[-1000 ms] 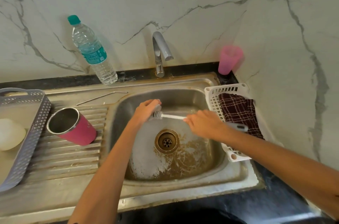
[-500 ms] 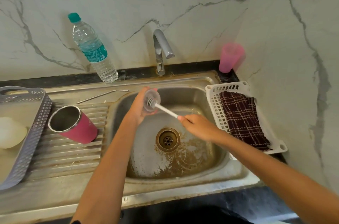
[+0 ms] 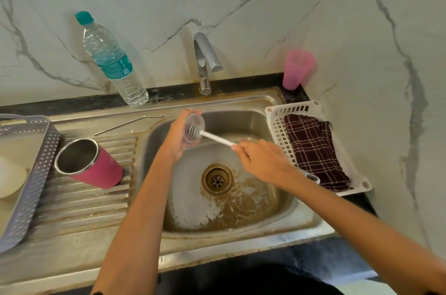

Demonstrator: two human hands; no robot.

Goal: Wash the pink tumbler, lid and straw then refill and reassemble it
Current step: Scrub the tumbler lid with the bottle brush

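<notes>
Over the sink basin (image 3: 241,217), my left hand (image 3: 177,136) grips the clear round lid (image 3: 194,131), tilted on edge. My right hand (image 3: 261,162) grips the white handle of a small brush (image 3: 214,137); the grey bristle head sits against the inside of the lid. The pink tumbler (image 3: 90,164) lies tilted on the ribbed drainboard at the left, its steel mouth facing up and left. A metal straw (image 3: 128,123) lies on the drainboard behind the tumbler.
A water bottle (image 3: 109,59) stands at the back left, and the tap (image 3: 206,60) is behind the basin. A pink plastic cup (image 3: 298,69) stands at the back right. A white basket (image 3: 277,121) holds a checked cloth (image 3: 313,150). A grey tray (image 3: 31,169) sits far left.
My left hand raised the lid and turned it on edge. The brush head moved up with it and now sits inside the lid. The view shifted slightly.
</notes>
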